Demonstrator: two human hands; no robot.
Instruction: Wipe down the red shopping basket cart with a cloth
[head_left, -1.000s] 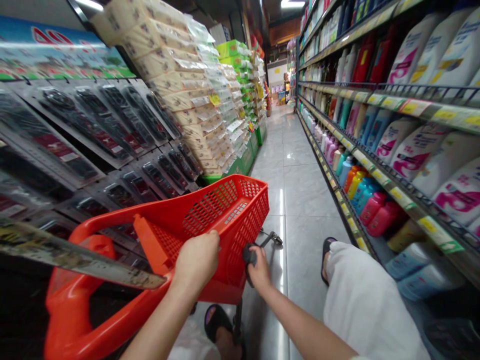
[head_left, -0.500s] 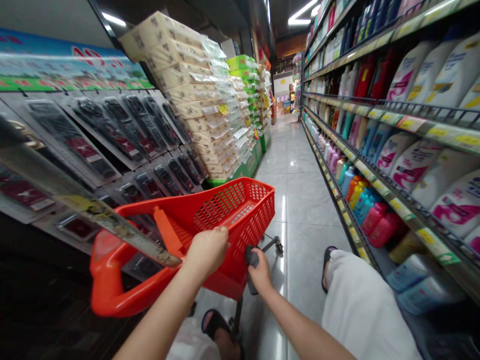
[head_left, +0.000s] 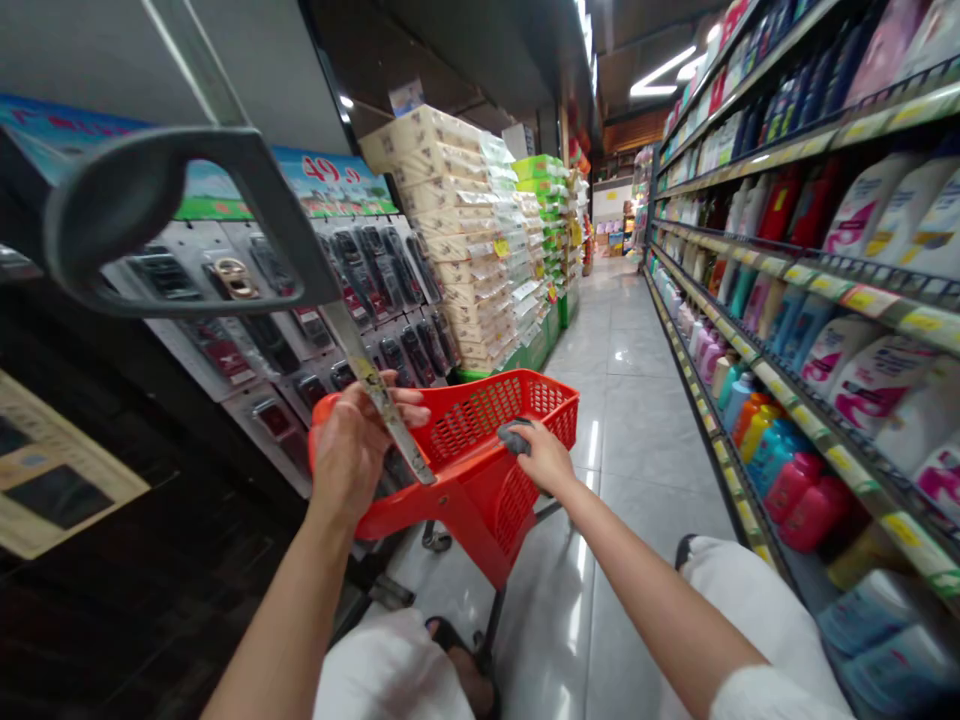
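A red plastic shopping cart (head_left: 480,500) with perforated sides stands in front of me. Its long metal bar (head_left: 382,400) rises toward the upper left and ends in a grey loop handle (head_left: 300,220). My left hand (head_left: 356,440) is at the lower part of the bar, palm turned up and fingers apart, some of them behind the bar; whether it touches the metal I cannot tell. At the cart's right side, my right hand (head_left: 541,455) is closed around a dark grey cloth (head_left: 514,436) near the rim.
Shelves (head_left: 795,270) of bottles line the right side. Packaged belts (head_left: 247,300) hang on a display at the left, beside stacked beige cartons (head_left: 450,240) and green boxes. A tiled aisle (head_left: 622,350) runs ahead between them. My sandalled foot is beside the cart's wheels.
My left hand has opened and turned palm up by the bar. The right hand has risen with the grey cloth to the cart's rim. The view has shifted, bringing the loop handle into sight.
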